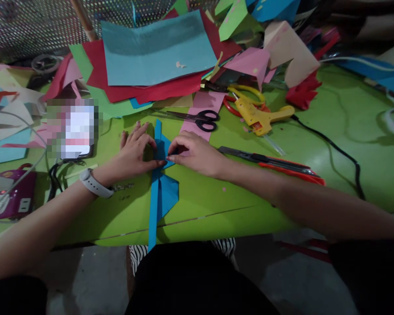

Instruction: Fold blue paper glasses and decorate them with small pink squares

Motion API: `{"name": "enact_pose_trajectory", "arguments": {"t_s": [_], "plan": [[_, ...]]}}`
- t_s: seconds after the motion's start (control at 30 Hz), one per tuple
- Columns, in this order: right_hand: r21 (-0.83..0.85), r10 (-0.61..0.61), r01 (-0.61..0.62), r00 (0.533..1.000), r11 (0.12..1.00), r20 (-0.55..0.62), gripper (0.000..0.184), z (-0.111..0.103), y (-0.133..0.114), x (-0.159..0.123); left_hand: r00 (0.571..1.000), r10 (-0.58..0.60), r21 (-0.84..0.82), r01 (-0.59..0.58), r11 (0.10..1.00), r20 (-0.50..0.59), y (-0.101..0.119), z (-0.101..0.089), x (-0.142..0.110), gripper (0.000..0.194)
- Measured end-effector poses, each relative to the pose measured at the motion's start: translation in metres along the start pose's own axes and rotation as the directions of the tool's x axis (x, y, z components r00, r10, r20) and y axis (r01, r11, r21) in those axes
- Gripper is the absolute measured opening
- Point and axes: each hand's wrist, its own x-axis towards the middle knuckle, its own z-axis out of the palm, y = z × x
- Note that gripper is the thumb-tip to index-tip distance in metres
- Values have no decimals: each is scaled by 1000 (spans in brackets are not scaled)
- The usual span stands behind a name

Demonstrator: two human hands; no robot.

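A folded blue paper strip (153, 205) with pointed, leaf-like flaps (169, 194) on its right side lies on the green table, its lower end hanging past the front edge. My left hand (136, 151) presses on the strip's upper part from the left, thumb and index finger on the paper. From the right, my right hand (193, 153) pinches the edge of the upper blue flap between thumb and fingers. The fingertips of both hands nearly meet there and hide part of the fold. Just beyond the right hand lie black-handled scissors (205, 119) on pink paper.
A yellow glue gun (259, 114) and an orange utility knife (292, 168) lie to the right. Stacked coloured sheets (160, 52) stand at the back. At left are a blurred phone (79, 131), paper scraps (13, 109) and a purple device (15, 192) with cords.
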Motion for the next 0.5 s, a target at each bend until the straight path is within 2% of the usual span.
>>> {"name": "enact_pose_trajectory", "arguments": {"t_s": [0.1, 0.17, 0.33, 0.4, 0.5], "plan": [[67, 79, -89, 987, 994, 139, 19, -12, -7, 8, 1000, 7, 21, -7, 1000, 10, -2, 0, 2, 41], [32, 116, -126, 970, 992, 212, 23, -20, -14, 14, 1000, -5, 19, 4, 1000, 20, -2, 1, 2, 42], [-137, 200, -176, 962, 975, 184, 24, -29, -29, 22, 1000, -27, -48, 27, 998, -2, -3, 6, 2, 44], [-77, 275, -264, 920, 961, 280, 26, -27, -29, 21, 1000, -20, -62, 20, 998, -5, -4, 7, 2, 43], [73, 346, -436, 795, 897, 498, 34, -20, -25, 19, 1000, 5, -60, -6, 998, -24, -4, 8, 2, 40]]}}
